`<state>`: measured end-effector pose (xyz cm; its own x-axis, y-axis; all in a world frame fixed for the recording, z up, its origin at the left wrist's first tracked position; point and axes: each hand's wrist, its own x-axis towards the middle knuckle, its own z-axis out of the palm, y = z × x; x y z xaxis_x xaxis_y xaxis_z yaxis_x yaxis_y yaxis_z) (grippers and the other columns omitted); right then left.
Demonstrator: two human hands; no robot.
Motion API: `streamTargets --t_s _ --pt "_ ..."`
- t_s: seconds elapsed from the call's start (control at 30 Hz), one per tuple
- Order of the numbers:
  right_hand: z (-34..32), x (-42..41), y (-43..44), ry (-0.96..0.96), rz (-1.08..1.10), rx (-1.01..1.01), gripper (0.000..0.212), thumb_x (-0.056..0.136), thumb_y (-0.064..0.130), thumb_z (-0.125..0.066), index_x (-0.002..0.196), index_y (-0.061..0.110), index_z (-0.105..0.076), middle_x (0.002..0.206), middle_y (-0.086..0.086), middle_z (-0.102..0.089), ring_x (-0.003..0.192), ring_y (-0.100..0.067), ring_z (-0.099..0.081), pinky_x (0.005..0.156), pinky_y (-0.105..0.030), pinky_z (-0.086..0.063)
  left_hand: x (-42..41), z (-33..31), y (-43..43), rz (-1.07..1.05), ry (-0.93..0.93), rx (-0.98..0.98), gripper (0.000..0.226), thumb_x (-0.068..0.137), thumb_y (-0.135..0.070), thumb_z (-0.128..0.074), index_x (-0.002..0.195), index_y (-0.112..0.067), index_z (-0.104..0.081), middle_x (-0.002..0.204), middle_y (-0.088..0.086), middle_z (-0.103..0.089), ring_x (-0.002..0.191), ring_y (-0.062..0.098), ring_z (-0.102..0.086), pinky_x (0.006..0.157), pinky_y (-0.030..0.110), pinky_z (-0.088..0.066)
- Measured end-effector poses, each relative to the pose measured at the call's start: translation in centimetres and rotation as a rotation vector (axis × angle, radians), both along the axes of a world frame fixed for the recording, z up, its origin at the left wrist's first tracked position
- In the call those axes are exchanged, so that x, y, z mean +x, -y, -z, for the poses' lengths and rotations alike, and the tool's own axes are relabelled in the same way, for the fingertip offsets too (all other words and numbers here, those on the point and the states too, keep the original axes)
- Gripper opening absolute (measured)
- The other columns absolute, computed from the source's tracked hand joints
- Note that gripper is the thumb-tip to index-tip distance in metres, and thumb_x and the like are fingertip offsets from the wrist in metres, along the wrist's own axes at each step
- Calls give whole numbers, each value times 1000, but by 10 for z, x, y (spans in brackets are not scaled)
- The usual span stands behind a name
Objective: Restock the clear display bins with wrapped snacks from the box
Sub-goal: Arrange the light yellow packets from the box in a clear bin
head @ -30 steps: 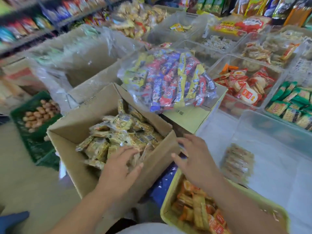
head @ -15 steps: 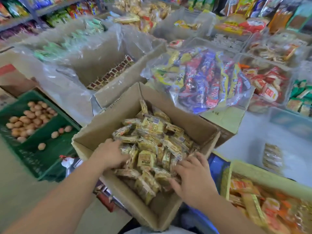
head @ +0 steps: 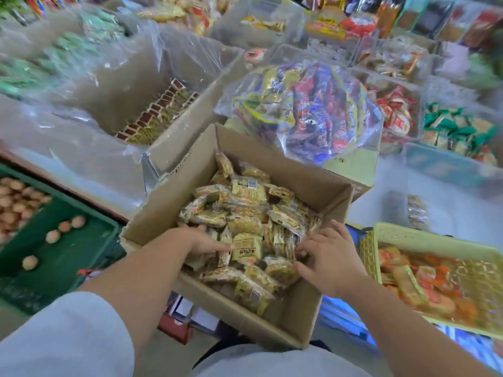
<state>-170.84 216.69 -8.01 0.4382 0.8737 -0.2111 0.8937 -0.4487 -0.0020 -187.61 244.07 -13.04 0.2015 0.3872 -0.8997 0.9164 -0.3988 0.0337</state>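
An open cardboard box (head: 304,317) sits just in front of me, about half full of small yellow-brown wrapped snacks (head: 245,210). Both my hands are inside it, at the near side of the pile. My left hand (head: 200,240) digs into the packets from the left, its thumb lying over them and its fingers buried. My right hand (head: 330,258) comes in from the right, fingers curled into the packets. To the right stands a clear display bin (head: 389,186) holding only a few of these snacks (head: 416,212).
A clear bag of colourful bars (head: 307,110) lies on a box just behind. On the right is a yellow basket (head: 430,238) of orange packs. A green crate (head: 68,257) stands on the left and a plastic-lined carton (head: 152,115) behind it. Filled clear bins (head: 394,115) line the back.
Both hands went from the box's near edge into the pile and closed in on the packets from either side. The view swung left and down over the box.
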Motion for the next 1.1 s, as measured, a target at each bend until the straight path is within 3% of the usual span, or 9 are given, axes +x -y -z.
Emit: streamTargets --t_s 0.1,0.2,0.37,0.53,0.87,1.03,1.1 --pt "1 -1 1 -5 33 24 51 81 71 -38 103 41 -73 99 19 -69 109 -13 -57 120 -43 -10 6 7 10 140 -74 78 150 53 -104 -50 164 -20 6 165 23 28 154 48 11 125 59 -12" --pt "3 -2 1 7 38 20 50 81 70 -38 102 41 -73 98 20 -69 109 -12 -57 120 -43 -9 8 12 11 125 -42 118 148 56 -99 -57 164 -19 6 165 26 26 155 49 5 124 59 -17" --pt "4 -2 2 21 50 41 46 81 69 -41 97 41 -74 95 20 -70 106 -12 -59 119 -42 -9 4 19 2 62 21 136 134 63 -75 -74 165 -22 -5 167 21 7 154 44 -11 121 54 -29" --pt "3 -3 1 17 52 45 45 81 67 -41 99 41 -74 96 20 -69 108 -11 -58 119 -41 -6 1 21 -2 73 28 120 126 69 -57 -79 164 -24 -2 167 20 10 152 45 -19 117 53 -36" --pt "0 -2 1 2 49 25 48 83 68 -37 103 41 -73 101 19 -70 112 -10 -56 121 -41 -6 -2 10 1 151 27 111 114 77 -58 -74 164 -20 -11 165 22 4 148 45 -26 117 52 -38" --pt "4 -2 4 12 40 48 45 83 66 -39 95 39 -74 92 20 -68 105 -10 -57 120 -40 -5 -6 -16 4 159 106 95 104 68 -48 -75 157 -21 -29 159 21 -11 133 37 -44 102 42 -51" --pt "5 -1 4 13 36 48 46 83 67 -38 93 40 -73 91 20 -68 103 -10 -57 119 -39 -3 -12 -28 4 139 188 109 95 62 -44 -75 148 -23 -40 152 17 -26 117 29 -53 93 38 -54"
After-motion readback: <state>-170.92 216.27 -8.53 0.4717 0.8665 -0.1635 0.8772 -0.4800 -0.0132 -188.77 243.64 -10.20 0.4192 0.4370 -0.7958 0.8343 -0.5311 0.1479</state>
